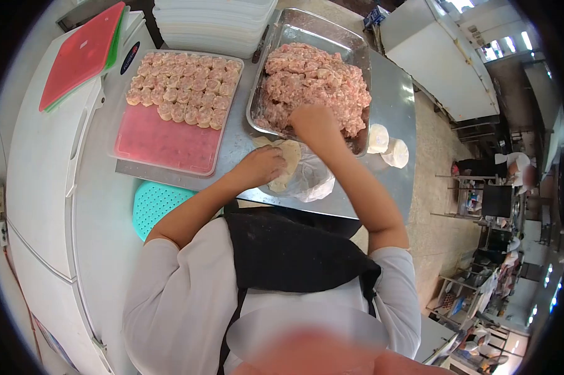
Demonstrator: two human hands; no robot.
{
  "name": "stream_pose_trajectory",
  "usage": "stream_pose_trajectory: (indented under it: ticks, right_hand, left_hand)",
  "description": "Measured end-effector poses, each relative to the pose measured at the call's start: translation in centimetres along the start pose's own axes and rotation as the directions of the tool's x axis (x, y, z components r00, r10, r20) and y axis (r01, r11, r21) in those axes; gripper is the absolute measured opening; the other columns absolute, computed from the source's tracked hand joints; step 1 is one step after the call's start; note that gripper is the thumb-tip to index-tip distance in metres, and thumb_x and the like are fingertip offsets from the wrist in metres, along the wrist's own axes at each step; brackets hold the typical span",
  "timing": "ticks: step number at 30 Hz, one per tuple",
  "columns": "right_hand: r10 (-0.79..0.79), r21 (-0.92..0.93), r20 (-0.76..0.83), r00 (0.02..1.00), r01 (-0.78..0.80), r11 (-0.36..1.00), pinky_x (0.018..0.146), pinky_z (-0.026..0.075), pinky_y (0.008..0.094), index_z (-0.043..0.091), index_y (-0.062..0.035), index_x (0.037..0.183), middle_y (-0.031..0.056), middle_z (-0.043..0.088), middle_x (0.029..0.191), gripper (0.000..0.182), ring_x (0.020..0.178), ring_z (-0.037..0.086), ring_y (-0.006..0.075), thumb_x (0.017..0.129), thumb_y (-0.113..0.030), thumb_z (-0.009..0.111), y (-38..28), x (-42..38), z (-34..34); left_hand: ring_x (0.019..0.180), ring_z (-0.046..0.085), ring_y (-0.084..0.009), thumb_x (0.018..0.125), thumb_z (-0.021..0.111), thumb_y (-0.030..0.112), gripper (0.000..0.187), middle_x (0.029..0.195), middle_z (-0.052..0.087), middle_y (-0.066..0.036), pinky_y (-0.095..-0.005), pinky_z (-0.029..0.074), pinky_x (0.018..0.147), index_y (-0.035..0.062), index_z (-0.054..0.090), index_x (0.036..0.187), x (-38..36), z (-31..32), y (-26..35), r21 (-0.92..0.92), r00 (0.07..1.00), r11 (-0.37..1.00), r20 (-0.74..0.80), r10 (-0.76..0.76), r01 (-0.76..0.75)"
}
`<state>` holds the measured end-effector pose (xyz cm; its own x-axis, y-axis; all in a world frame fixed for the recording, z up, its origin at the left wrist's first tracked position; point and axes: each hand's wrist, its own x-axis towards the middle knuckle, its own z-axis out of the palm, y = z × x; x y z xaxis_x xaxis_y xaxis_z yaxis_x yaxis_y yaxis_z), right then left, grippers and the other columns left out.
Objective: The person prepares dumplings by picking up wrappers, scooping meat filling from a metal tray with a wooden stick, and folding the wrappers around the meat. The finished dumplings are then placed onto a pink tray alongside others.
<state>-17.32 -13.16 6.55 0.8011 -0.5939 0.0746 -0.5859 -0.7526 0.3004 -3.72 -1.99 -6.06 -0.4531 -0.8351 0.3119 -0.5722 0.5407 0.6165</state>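
My right hand (314, 124) is closed at the near edge of a heap of minced meat (319, 81) in a deep metal tray (253, 103). Its fingers are curled down, and their tips are hidden. My left hand (262, 166) is closed on a pale, thin dough wrapper (287, 164), low over the table. A crumpled clear plastic bag (313, 178) lies right beside the wrapper. To the left, a lidless plastic tray (169, 140) with a pink base holds rows of open-topped meat dumplings (191, 87).
Two pale round stacks (388, 147) stand right of the metal tray on the steel table (391, 112). Stacked white plastic containers (213, 25) are at the back. A turquoise perforated basket (157, 203) sits below the table edge. Red and green boards (85, 56) lie on a white freezer.
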Motion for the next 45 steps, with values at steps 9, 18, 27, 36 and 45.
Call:
stream_pose_trajectory:
  ticks: [9, 18, 27, 36, 45]
  right_hand:
    - [0.091, 0.409, 0.118, 0.989, -0.132, 0.903, 0.058, 0.053, 0.0425, 0.067, -0.0031, 0.072, 0.0170, 0.065, 0.069, 0.028, 0.065, 0.066, 0.0319, 0.088, -0.022, 0.053, 0.3, -4.3, 2.2]
    - [0.051, 0.199, 0.216, 0.975, -0.095, 0.975, 0.067, 0.051, 0.0463, 0.069, -0.0043, 0.079, 0.0197, 0.065, 0.075, 0.032, 0.073, 0.065, 0.0365, 0.092, -0.028, 0.051, 1.8, -1.3, -0.3]
    - [0.137, 0.600, 0.109, 0.985, -0.175, 0.781, 0.060, 0.052, 0.0440, 0.069, -0.0096, 0.075, 0.0132, 0.067, 0.073, 0.033, 0.069, 0.066, 0.0319, 0.091, -0.032, 0.051, 3.9, -4.4, 0.1]
    - [0.138, 0.611, 0.178, 0.974, -0.219, 0.760, 0.068, 0.051, 0.0404, 0.070, -0.0032, 0.082, 0.0150, 0.069, 0.079, 0.039, 0.074, 0.067, 0.0303, 0.094, -0.035, 0.050, 1.8, -4.8, 3.0]
    - [0.599, 0.936, 0.352, 0.719, -0.255, -0.243, 0.047, 0.024, 0.0214, 0.071, -0.0060, 0.092, -0.0070, 0.043, 0.058, 0.030, 0.052, 0.035, 0.0034, 0.094, -0.032, 0.058, 2.7, -7.8, 0.3]
  left_hand:
    - [0.106, 0.054, -0.0304, 0.075, 0.070, 0.022, 0.031, 0.108, 0.058, -0.011, -0.0390, 0.044, 0.091, 0.0123, 0.066, 0.104, 1.5, 0.4, -0.3, -0.009, 0.977, 0.994, 0.185, -0.103, 0.107]
    - [0.095, 0.059, -0.0281, 0.077, 0.066, 0.018, 0.015, 0.098, 0.061, -0.008, -0.0396, 0.048, 0.079, 0.0084, 0.063, 0.089, 2.0, -0.6, 0.0, 0.059, 0.985, 0.994, 0.141, -0.100, 0.093]
    - [0.087, 0.062, -0.0242, 0.082, 0.061, 0.013, 0.014, 0.093, 0.062, -0.008, -0.0375, 0.049, 0.077, 0.0048, 0.059, 0.093, 2.2, -1.8, 1.5, -0.297, 0.983, 0.944, -0.065, -0.169, 0.143]
    - [0.102, 0.061, -0.0188, 0.094, 0.054, 0.019, 0.026, 0.109, 0.062, -0.006, -0.0355, 0.050, 0.089, 0.0054, 0.054, 0.116, 2.8, -4.5, 3.5, -0.959, 0.814, -0.267, 0.227, -0.535, 0.091]
    - [0.111, 0.058, -0.0300, 0.098, 0.049, 0.021, 0.036, 0.121, 0.056, -0.020, -0.0427, 0.051, 0.093, -0.0033, 0.045, 0.125, 8.2, -9.3, 3.2, -0.899, 0.853, -0.417, 0.109, -0.510, -0.134]
